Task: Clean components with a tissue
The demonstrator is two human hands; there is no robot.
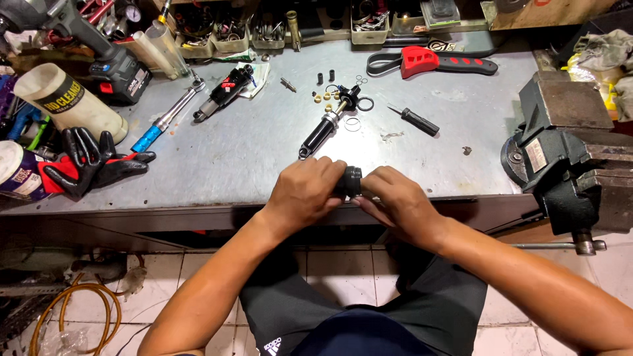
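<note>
A small black threaded cylinder (351, 181) is held between both hands at the near edge of a grey metal workbench (264, 158). The left hand (304, 194) is wrapped around the cylinder's left end, its fingers curled together and clamped on the part; the right hand (399, 201) meets it from the right, fingers closed against the cylinder's ribbed end. Only a short ribbed section of the cylinder is seen between the two hands. Just beyond the hands, a black shock-absorber shaft (328, 125) is laid at a slant on the bench, with small rings and bushings (339, 99) scattered about its far end. A second shock body with red parts (225, 92) is placed farther left, beside a ratchet wrench with a blue handle (166, 118). A small black screwdriver (415, 120) is set to the right of the shaft, and a red-and-black strap wrench (428, 62) lies near the back. Black and red gloves (92, 161) rest at the left edge, and a bench vise (567, 151) is mounted at the right.
</note>
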